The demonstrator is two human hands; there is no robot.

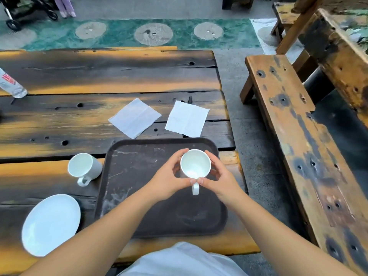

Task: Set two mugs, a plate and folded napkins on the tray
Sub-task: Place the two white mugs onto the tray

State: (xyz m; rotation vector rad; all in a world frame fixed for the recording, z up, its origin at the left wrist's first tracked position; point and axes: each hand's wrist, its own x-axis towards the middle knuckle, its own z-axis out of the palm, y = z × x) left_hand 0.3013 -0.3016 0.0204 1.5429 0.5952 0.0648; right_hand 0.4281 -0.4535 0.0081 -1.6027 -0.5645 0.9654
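A dark brown tray (139,196) lies on the wooden table in front of me. Over its far right part I hold a white mug (195,163), handle toward me. My left hand (169,178) cups its left side and my right hand (219,176) its right, thumbs meeting at the handle. Whether the mug rests on the tray or hangs just above it cannot be told. A second white mug (83,168) stands on the table left of the tray. A white plate (50,225) sits at the near left. Two white napkins (134,117) (187,118) lie flat beyond the tray.
A clear plastic bottle (11,84) leans in at the table's far left edge. A wooden bench (302,146) runs along the right side across a narrow gap of floor. The table's near edge is right at my body.
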